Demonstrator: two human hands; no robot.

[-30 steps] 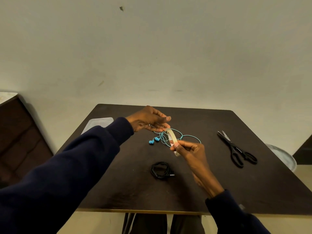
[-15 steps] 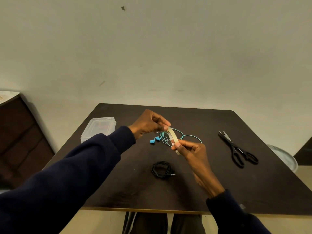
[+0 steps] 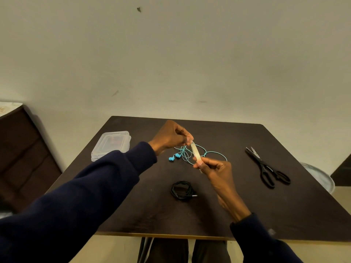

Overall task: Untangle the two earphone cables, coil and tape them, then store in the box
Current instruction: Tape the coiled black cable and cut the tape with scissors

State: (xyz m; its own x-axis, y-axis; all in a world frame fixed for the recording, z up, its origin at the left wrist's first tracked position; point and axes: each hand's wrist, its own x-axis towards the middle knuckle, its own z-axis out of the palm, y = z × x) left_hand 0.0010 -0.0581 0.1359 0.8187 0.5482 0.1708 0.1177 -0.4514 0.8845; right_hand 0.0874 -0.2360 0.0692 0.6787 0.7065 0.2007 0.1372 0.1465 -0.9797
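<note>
Our left hand [image 3: 171, 136] now pinches the tape roll [image 3: 195, 153] at its top, uncovering the box [image 3: 111, 145]. Our right hand [image 3: 216, 168] still pinches it.

Long navy sleeves [image 3: 85, 196], perhaps fleece, cover both arms to the wrists.
</note>
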